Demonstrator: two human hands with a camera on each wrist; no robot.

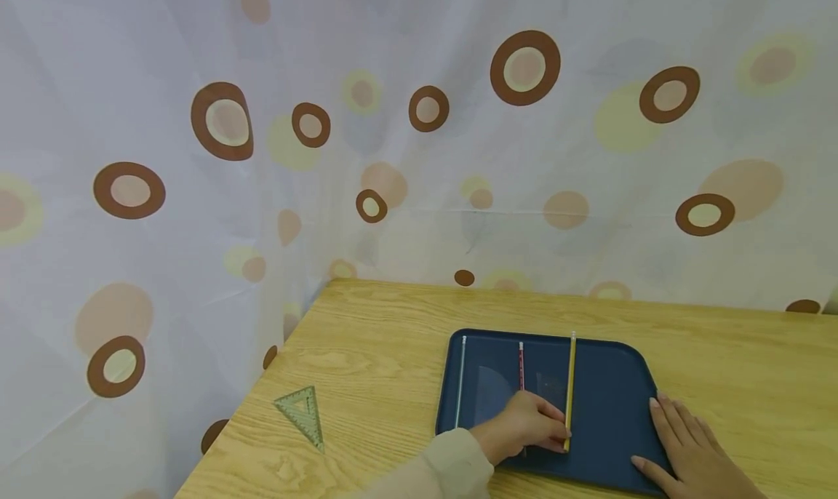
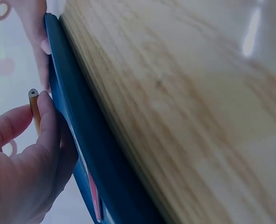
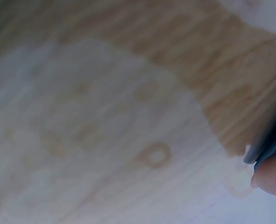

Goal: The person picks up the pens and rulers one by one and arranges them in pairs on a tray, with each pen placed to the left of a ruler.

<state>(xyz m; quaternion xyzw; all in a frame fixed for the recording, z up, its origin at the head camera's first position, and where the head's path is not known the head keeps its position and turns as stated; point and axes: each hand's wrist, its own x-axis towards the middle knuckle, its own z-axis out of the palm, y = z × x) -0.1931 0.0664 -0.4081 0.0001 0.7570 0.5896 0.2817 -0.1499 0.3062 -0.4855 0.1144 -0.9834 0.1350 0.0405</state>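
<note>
My left hand point(image 1: 532, 424) pinches the lower end of a yellow pencil point(image 1: 570, 386) over the dark blue tray point(image 1: 612, 412). In the left wrist view, thumb and fingers meet around the pencil point(image 2: 34, 105), whose unsharpened end shows. A red patterned pencil point(image 1: 521, 364) lies in the tray, partly hidden behind that hand. Along the tray's left side is a thin teal pencil point(image 1: 461, 382). My right hand point(image 1: 694, 448) rests with straight fingers on the tray's right rim. Only a fingertip point(image 3: 272, 176) of it shows beside the tray edge in the right wrist view.
A clear, rounded protractor-like sheet point(image 1: 492, 393) lies between the teal and red pencils. Beside the red pencil is a small transparent piece point(image 1: 551, 387), its kind unclear. A green triangular ruler point(image 1: 304, 414) lies on the wooden table point(image 1: 373, 368), left of the tray. A patterned curtain point(image 1: 419, 157) hangs behind.
</note>
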